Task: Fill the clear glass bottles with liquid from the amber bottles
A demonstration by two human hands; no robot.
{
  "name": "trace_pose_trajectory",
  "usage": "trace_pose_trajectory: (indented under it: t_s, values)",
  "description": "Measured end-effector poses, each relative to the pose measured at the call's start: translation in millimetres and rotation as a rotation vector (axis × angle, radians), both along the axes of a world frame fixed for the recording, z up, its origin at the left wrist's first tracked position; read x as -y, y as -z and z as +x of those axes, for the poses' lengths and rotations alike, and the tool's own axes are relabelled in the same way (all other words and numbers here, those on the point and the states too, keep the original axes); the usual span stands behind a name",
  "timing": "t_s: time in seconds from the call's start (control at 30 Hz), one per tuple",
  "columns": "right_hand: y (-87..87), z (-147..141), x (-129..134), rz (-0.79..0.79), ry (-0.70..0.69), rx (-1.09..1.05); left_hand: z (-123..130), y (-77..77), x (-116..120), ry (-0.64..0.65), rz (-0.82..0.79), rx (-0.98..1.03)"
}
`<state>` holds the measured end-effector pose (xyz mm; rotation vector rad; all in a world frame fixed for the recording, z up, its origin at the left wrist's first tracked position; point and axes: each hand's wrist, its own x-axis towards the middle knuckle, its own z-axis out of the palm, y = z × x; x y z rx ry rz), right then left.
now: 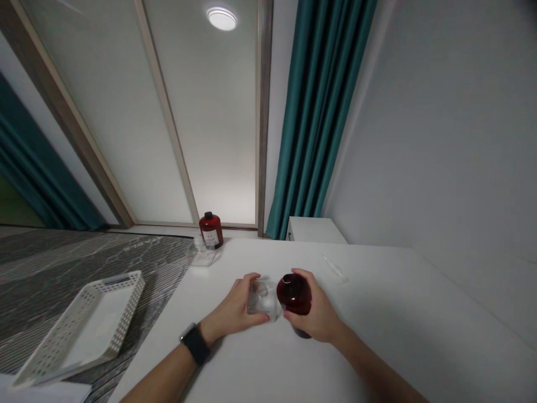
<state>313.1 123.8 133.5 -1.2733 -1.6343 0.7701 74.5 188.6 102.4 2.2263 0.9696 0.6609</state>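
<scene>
One dark red bottle [296, 296], clasped in the right hand [322, 314], mouth leaning leftward; one clear container [262, 301], just left of that grip, clasped by the left hand [238, 309].

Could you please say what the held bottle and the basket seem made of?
The bottle in the right hand: glossy dark-red glass or plastic, judging by its bright highlights. The basket: likely matte white plastic, given its regularly perforated walls.

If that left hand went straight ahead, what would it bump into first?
Probably the dark red bottle in the right hand, met by the clear container that the left hand grips; whether the two touch is hard to tell.
</scene>
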Motion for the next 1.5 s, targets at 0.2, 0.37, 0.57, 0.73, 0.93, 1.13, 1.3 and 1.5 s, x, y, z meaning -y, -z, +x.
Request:
trace_pose_trajectory:
  t_s: [0.2,0.37,0.57,0.73,0.93,1.13,1.3,1.5]
  values:
    - [-7.2,5,2,-0.042,-0.04,0.107,-1,-17.4,5,0.053,0.0,-0.085]
    - [-6.2,9,6,-0.042,-0.023,0.118,-4,-23.8,4,0.109,0.005,-0.107]
    - [-5.0,5,7,-0.054,-0.043,0.149,-1,-26.5,7,0.088,0.008,-0.112]
    - [-3.3,4,6,-0.034,-0.037,0.177,3,-27.9,11,0.062,0.007,-0.127]
    - [-4.7,10,8,-0.047,-0.028,0.192,2,-23.0,12,0.085,-0.068,0.015]
    - [-13.5,21,9,-0.037,-0.075,0.286,3,-22.1,13,0.094,-0.111,0.098]
    - [-17.9,27,14,-0.098,-0.088,0.299,4,-25.2,15,0.12,-0.096,0.075]
    - [-22.5,27,18,-0.101,-0.101,0.341,1,-25.2,14,0.144,-0.084,0.048]
